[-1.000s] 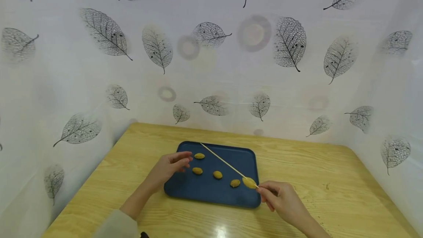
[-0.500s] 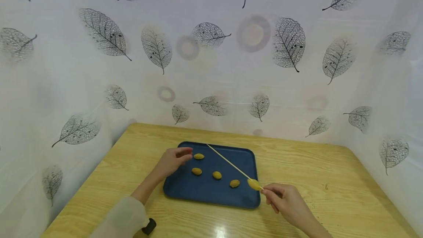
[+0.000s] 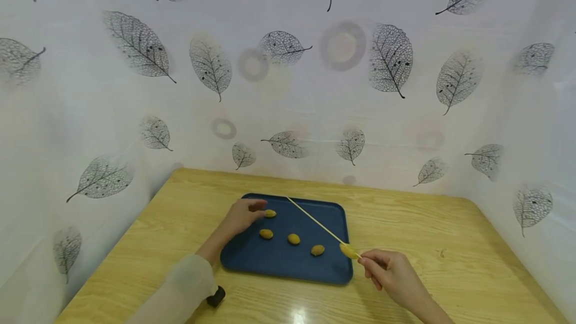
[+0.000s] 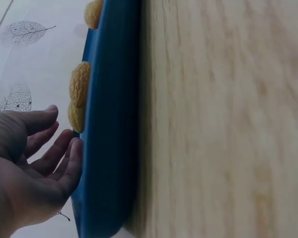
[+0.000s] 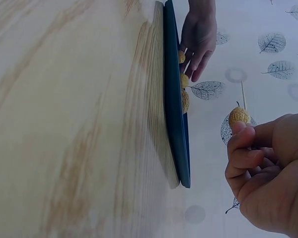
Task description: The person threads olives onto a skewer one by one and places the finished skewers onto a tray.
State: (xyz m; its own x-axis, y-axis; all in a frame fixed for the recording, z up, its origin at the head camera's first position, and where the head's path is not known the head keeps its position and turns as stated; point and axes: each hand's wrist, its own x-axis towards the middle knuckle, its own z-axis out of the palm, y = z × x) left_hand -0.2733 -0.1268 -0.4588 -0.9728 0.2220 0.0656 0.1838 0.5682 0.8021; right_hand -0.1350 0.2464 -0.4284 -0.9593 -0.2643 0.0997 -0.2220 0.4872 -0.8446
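My right hand (image 3: 391, 271) pinches the near end of a thin bamboo skewer (image 3: 317, 221), which slants up and left across the blue tray (image 3: 288, 269). A wrinkled yellow oval fruit (image 3: 348, 250) is threaded on it right at the fingertips; the right wrist view shows this threaded fruit (image 5: 239, 116) above the thumb. My left hand (image 3: 243, 216) reaches over the tray's left side, thumb and fingers apart, fingertips right at the far-left fruit (image 3: 271, 213) and partly covering it. The left wrist view shows the left hand (image 4: 39, 163) with loosely bent fingers beside wrinkled fruits (image 4: 80, 84).
Three more fruits lie in the tray: one at the left (image 3: 266, 234), one in the middle (image 3: 294, 239) and one nearer the right (image 3: 317, 250). The tray stands on a wooden table (image 3: 405, 229), with a leaf-patterned curtain (image 3: 288, 89) behind and at both sides.
The left hand has moved right, up to the far-left fruit. My right hand has shifted slightly right with the skewer and its fruit. The fruits in the tray have stayed put.
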